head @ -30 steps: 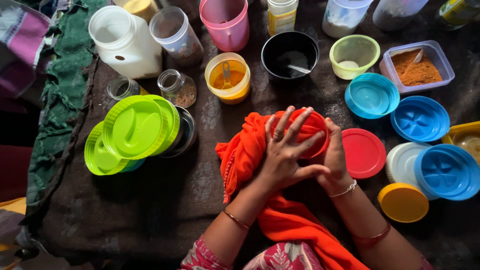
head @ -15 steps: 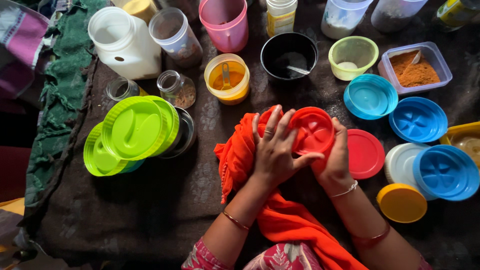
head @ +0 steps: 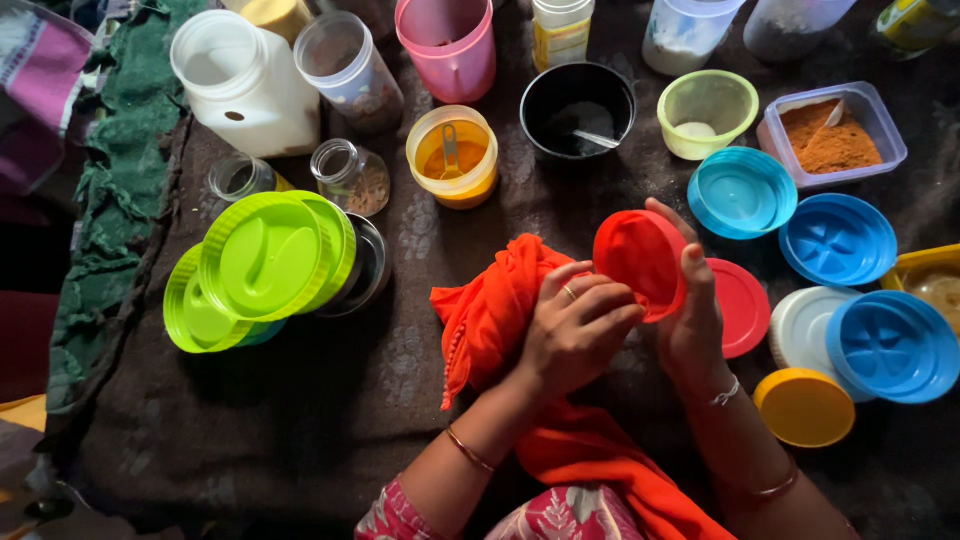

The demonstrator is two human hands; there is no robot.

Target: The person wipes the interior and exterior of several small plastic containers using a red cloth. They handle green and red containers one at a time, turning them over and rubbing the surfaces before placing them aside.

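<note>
My right hand (head: 690,310) grips a round red plastic lid (head: 638,260) by its rim and holds it tilted on edge, its inner side turned left. My left hand (head: 575,325) is bunched around an orange cloth (head: 490,310) and presses it against the lid's near edge. The cloth trails down over my lap. A second red lid (head: 742,308) lies flat on the dark mat just right of my right hand.
Lime green lids (head: 265,265) are stacked on the left. Blue lids (head: 840,240), a white lid (head: 800,325) and a yellow lid (head: 805,405) lie at right. Open spice tubs, a black bowl (head: 578,110), a white jug (head: 240,85) and glass jars line the back.
The red lid, first covered by the cloth and my left hand, is now uncovered and tipped up on edge; my left hand slid down and left with the cloth.
</note>
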